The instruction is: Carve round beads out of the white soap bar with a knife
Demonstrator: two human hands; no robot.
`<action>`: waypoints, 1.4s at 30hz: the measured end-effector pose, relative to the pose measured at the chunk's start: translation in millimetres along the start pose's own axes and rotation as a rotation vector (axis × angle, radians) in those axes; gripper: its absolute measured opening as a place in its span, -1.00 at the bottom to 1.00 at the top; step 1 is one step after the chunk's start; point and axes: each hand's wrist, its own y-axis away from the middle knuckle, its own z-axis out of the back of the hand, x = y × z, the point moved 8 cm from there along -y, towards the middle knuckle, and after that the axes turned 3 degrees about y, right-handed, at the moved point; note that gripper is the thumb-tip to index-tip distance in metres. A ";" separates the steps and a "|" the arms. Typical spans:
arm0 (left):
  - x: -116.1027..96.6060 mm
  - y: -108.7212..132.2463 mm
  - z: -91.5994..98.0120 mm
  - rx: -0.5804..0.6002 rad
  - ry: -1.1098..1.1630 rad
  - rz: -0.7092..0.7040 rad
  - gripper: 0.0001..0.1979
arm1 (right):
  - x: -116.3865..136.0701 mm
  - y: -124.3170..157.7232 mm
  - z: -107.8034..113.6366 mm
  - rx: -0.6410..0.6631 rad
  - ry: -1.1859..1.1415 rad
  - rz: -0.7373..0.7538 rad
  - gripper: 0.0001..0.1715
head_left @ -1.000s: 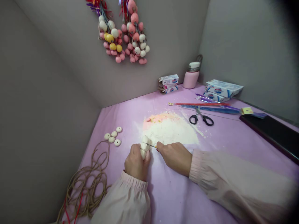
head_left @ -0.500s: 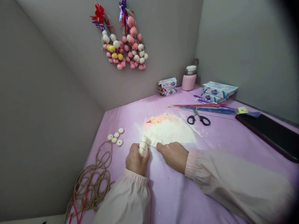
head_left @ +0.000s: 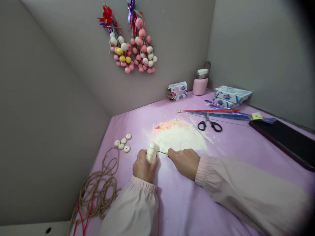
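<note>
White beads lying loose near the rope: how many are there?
5: back bead, middle bead, leftmost bead, front-left bead, front-right bead, all left of the hands. None seems hidden.

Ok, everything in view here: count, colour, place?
Grooved piece: 1, white, held
Thin tool: 1, dark/yellow, held
Discs: 5, white, left
Cord: 1 tangle, brown, left
Strings: several, red, lower left
Powder: 1 heap, white/pink, centre
Scissors: 1, black handles, right
Ribbons: several, red/blue/purple, right
Boxes: 2 stacks, white/blue, back
Jar: 1, pink, back
Flat object: 1, black, right
Garlands: 2, multicoloured, wall
Cloth: 1, lilac, table
Left hand, right hand: 2, pale sleeves, centre
</note>
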 end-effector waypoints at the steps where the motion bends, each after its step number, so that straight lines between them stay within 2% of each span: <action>1: -2.0 0.3 0.3 -0.003 -0.023 -0.015 -0.78 | -0.5 0.0 0.1 -0.002 0.001 -0.007 -0.80; 9: -15.3 3.8 2.7 -0.025 -0.142 -0.082 -0.77 | 2.4 -2.5 3.3 0.013 -0.002 -0.002 -0.73; 16: -21.5 6.1 4.2 -0.013 -0.172 -0.113 -0.79 | 3.8 -5.5 0.6 0.067 0.001 0.003 -0.77; 26: -11.7 4.2 -0.5 0.041 0.035 -0.094 -0.81 | 7.5 -6.0 3.6 0.005 -0.025 0.037 -0.91; 34: -2.6 0.8 -3.2 0.042 0.161 -0.050 -0.83 | 9.7 -7.8 5.0 0.062 -0.055 0.015 -0.87; 42: 4.8 -4.5 -9.1 0.059 0.307 -0.041 -0.84 | 9.7 -8.3 4.9 0.036 -0.091 0.041 -0.80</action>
